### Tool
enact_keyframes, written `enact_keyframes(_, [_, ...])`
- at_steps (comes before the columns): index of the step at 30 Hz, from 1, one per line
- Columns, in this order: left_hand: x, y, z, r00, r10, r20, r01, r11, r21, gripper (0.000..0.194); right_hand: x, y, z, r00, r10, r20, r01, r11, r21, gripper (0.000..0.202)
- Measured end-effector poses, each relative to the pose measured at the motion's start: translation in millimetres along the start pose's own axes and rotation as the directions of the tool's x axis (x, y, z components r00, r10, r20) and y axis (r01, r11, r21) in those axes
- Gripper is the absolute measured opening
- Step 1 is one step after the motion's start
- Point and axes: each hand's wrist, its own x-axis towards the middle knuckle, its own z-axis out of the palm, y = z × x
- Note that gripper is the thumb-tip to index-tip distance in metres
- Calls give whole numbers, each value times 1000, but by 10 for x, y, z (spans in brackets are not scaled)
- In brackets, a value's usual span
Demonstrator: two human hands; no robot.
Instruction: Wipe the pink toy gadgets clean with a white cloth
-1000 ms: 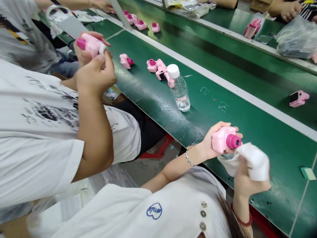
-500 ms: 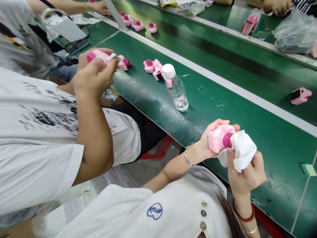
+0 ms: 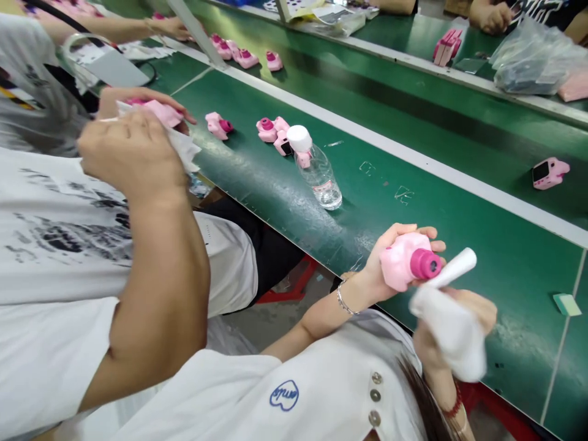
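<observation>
My left hand (image 3: 379, 257) cradles a pink toy camera (image 3: 400, 264) with a dark pink lens barrel pointing right and toward me. Its fingers curl around the far side of the body. Just below and right of the lens is my right hand (image 3: 475, 312), closed on a white cloth (image 3: 452, 331). One rolled end of the cloth sticks up beside the lens. Both hand and cloth are smeared by motion, and I cannot tell whether the cloth touches the camera. The hands are over the near edge of the green bench (image 3: 500, 275).
A clear bottle (image 3: 325, 184) with a white cap stands on the bench, in front of several pink toy cameras (image 3: 266, 130). Another camera (image 3: 550, 173) lies at the right, near a small green-and-white block (image 3: 567, 304). A co-worker's hands (image 3: 138, 153) at left hold a pink camera and white cloth.
My right hand has drawn the cloth off the lens, moving down toward me, so the lens front now shows. The co-worker's hands have shifted left with their camera.
</observation>
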Motion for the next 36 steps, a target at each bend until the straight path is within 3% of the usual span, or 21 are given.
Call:
enact_keyframes(2, [8, -129, -17, 969, 204, -136, -184, 972, 147, 38, 60, 15, 84, 959, -269, -89, 252, 953, -168, 27])
enact_keyframes(3, [2, -182, -34, 943, 296, -150, -252, 933, 255, 43, 101, 23, 137, 928, -338, -156, 298, 925, -235, 24])
enact_keyframes(4, [-12, -222, -60, 924, 364, -121, -297, 879, 374, 50, 143, 29, 189, 913, -321, -250, 256, 931, -261, 19])
enact_keyframes(5, [-29, -246, -93, 912, 404, -65, -323, 808, 492, 59, 183, 32, 233, 902, -207, -378, 131, 967, -218, 12])
enact_keyframes(7, [-67, -253, -175, 914, 404, 43, -321, 654, 685, 81, 247, 33, 276, 800, 184, -572, -206, 978, 27, 13])
enact_keyframes(9, [-90, -222, -262, 916, 390, 94, -307, 530, 791, 91, 290, 41, 250, 677, 497, -543, -429, 866, 257, 26])
enact_keyframes(11, [-90, -180, -331, 899, 423, 113, -320, 457, 830, 84, 311, 71, 173, 641, 632, -436, -532, 775, 341, 35])
enact_keyframes(14, [-71, -125, -383, 867, 470, 165, -356, 352, 866, 76, 316, 142, 30, 661, 628, -411, -571, 776, 268, 40])
enact_keyframes(16, [-67, -98, -390, 847, 478, 235, -379, 231, 896, 73, 327, 177, -53, 715, 509, -479, -519, 846, 123, 35])
enact_keyframes(18, [-70, -79, -390, 830, 472, 297, -400, 134, 907, 72, 368, 183, -121, 860, 266, -436, -346, 931, -113, 24])
enact_keyframes(19, [-72, -75, -392, 832, 465, 303, -399, 121, 909, 72, 401, 175, -148, 938, 122, -324, -206, 949, -240, 16])
enact_keyframes(20, [-75, -73, -396, 839, 458, 293, -390, 133, 911, 72, 440, 162, -171, 985, -13, -174, -48, 939, -341, 9])
enact_keyframes(22, [-79, -76, -411, 860, 447, 246, -361, 193, 913, 72, 517, 134, -206, 978, -187, 98, 211, 882, -422, 9])
enact_keyframes(24, [-89, -84, -427, 871, 442, 216, -347, 242, 906, 72, 571, 122, -233, 946, -243, 214, 314, 852, -419, 22])
enact_keyframes(28, [-145, -96, -423, 883, 414, 224, -358, 283, 890, 69, 583, 153, -292, 935, -263, 237, 338, 862, -377, 22])
enact_keyframes(32, [-203, -82, -394, 866, 427, 260, -381, 228, 896, 67, 579, 180, -376, 942, -266, 203, 326, 868, -376, 24])
enact_keyframes(34, [-215, -71, -390, 855, 442, 271, -386, 197, 901, 67, 586, 197, -414, 963, -219, 160, 266, 878, -397, 15])
enact_keyframes(36, [-217, -67, -394, 846, 453, 282, -390, 163, 906, 70, 578, 220, -424, 991, -127, 31, 129, 909, -395, 10])
